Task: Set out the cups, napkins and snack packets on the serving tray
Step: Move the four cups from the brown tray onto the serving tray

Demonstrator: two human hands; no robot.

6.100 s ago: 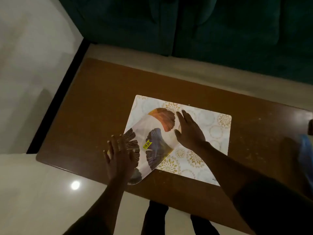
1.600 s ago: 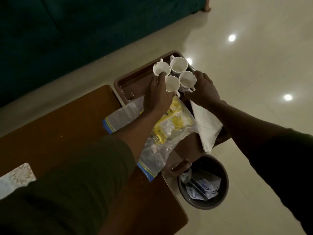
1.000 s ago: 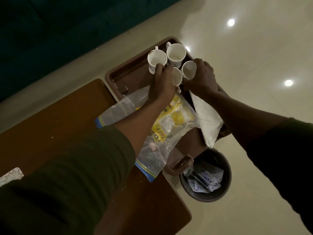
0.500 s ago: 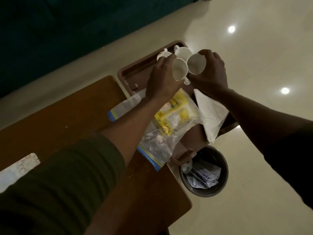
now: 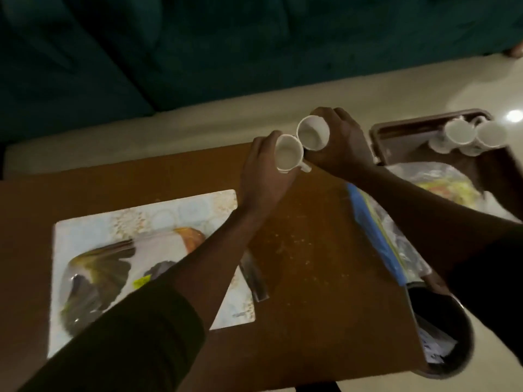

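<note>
My left hand [image 5: 261, 176] grips a white cup [image 5: 288, 156] and my right hand [image 5: 343, 148] grips a second white cup [image 5: 312, 133]. Both cups are tilted toward me, touching each other, in the air above the far edge of the brown table [image 5: 311, 250]. Two more white cups [image 5: 458, 132] [image 5: 491, 135] stand in the brown tray [image 5: 402, 130] at the far right. A clear zip bag with yellow snack packets [image 5: 444, 188] lies across the tray's near part and the table's right end. On the table's left lies a patterned placemat [image 5: 169, 219] with a feather-print plate [image 5: 96, 275].
A dark green sofa [image 5: 226, 43] runs along the far side. A round bin [image 5: 441, 343] with paper scraps stands on the pale floor at the table's right corner. Crumbs dot the table's middle. A dark strip [image 5: 254, 278] lies beside the placemat.
Both hands lifted a cup each out of the tray and carried them left over the table. My view swung left, so the placemat is back in sight.
</note>
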